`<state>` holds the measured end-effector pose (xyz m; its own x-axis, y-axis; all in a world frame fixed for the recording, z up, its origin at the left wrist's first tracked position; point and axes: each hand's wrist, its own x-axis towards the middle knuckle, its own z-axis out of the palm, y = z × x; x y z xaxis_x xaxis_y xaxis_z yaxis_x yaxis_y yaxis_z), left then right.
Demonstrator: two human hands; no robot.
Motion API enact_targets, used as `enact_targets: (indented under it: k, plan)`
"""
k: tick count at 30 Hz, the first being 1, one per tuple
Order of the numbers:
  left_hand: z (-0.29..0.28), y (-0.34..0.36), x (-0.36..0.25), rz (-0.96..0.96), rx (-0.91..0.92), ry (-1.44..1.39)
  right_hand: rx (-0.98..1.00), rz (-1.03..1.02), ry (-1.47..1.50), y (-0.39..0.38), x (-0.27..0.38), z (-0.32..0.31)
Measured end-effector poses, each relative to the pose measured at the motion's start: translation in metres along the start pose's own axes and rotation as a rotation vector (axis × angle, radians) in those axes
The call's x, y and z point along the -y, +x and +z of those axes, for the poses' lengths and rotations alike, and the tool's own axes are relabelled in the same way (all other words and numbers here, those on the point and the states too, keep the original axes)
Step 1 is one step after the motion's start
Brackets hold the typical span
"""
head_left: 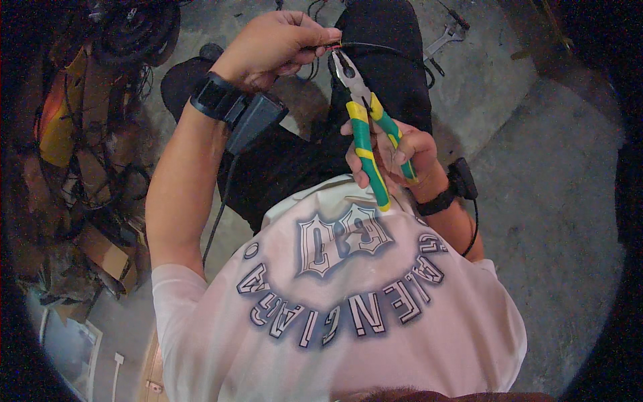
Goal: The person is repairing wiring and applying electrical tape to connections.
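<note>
My right hand (pixel 402 151) is wrapped round the green and yellow handles of a pair of combination pliers (pixel 362 100). The metal jaws point away from me and reach up to my left fingertips. My left hand (pixel 284 43) pinches the end of a black cable (pixel 375 46), where thin coloured wires show, one of them red. The cable runs off to the right over my dark trouser leg. The plier tips are at these wires; whether they grip one is too small to tell. Each wrist wears a black strap with a small box and a lead.
An adjustable wrench (pixel 445 41) lies on the grey concrete floor (pixel 522 181) at the far right. To the left are heaped cables (pixel 87 174), an open cardboard box (pixel 107 254) and a yellow object (pixel 57 134). Coiled black tubing (pixel 137 33) sits at the far left.
</note>
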<state>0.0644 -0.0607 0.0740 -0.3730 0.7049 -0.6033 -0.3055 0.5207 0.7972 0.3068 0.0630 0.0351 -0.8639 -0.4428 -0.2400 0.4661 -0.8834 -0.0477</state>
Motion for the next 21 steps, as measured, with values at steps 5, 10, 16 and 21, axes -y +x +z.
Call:
enact_targets:
  k: [5, 10, 16, 21]
  plan:
    - [0.001, 0.0, 0.001, 0.012, -0.009, -0.01, -0.001, -0.013, -0.016, 0.0, 0.002, 0.008]
    - [0.005, -0.003, -0.004, -0.014, -0.034, -0.001, 0.032, -0.043, 0.033, 0.0, -0.001, 0.006]
    - [0.0, -0.002, -0.001, 0.014, -0.019, -0.031, 0.064, -0.066, 0.109, 0.007, -0.008, -0.004]
    - [-0.004, 0.003, 0.004, -0.038, -0.047, 0.001, -0.008, -0.035, 0.127, 0.005, -0.003, 0.003]
